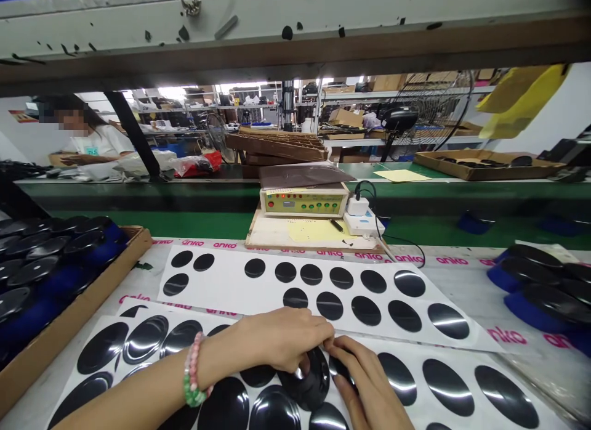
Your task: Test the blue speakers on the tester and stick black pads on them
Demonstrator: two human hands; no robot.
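My left hand, with a beaded bracelet on the wrist, pinches a glossy black oval piece that stands tilted up off a white backing sheet. My right hand lies beside it, its fingertips at the edge of another black oval. Whether those fingers grip anything is hidden. Several large glossy ovals cover this sheet. Beyond my hands, a second white sheet carries rows of smaller black ovals.
A cardboard tray of black ovals on blue backing stands at left, and a similar pile lies at right. A control box sits ahead, under a metal shelf. A co-worker sits far left.
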